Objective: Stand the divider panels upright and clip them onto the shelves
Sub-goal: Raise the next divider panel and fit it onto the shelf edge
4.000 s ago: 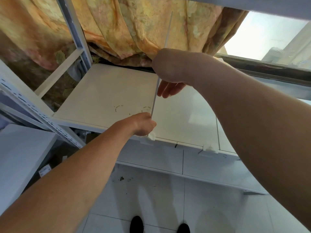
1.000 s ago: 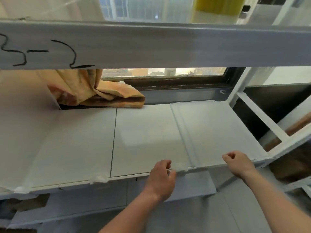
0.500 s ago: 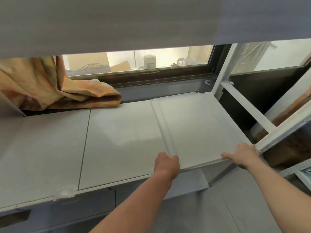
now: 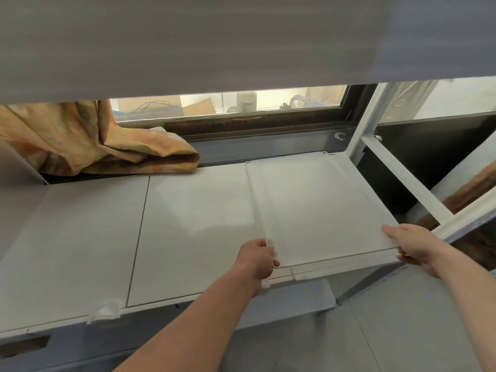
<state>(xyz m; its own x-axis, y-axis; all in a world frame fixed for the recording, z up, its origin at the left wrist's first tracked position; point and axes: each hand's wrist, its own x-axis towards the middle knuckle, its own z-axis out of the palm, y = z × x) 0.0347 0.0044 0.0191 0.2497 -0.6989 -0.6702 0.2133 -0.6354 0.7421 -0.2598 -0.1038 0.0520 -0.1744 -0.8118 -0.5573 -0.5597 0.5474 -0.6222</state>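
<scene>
Translucent white plastic: a divider panel lying flat at the right end of the pale shelf, right of centre in the frame. Long axis running from the front lip back toward the window, far edge near the rear of the shelf, near edge jutting slightly past the front lip. Raised rim along its left side; a second clear edge visible just beneath the near edge, whether another panel cannot be told.

Left hand at the panel's near left corner, fingers curled closed around the edge. Right hand at the near right corner, thumb laid on top, fingers tucked under, gripping the panel.

Across the top of the frame, the blurred grey underside of an upper shelf, hanging low over the working space. Upper left, a crumpled orange-yellow curtain bunched on the rear of the shelf, well apart from the panel. At the right, a white upright post and a diagonal brace just beside the panel's right side. On the shelf's front lip, lower left, a small clear clip. Below, grey floor.
</scene>
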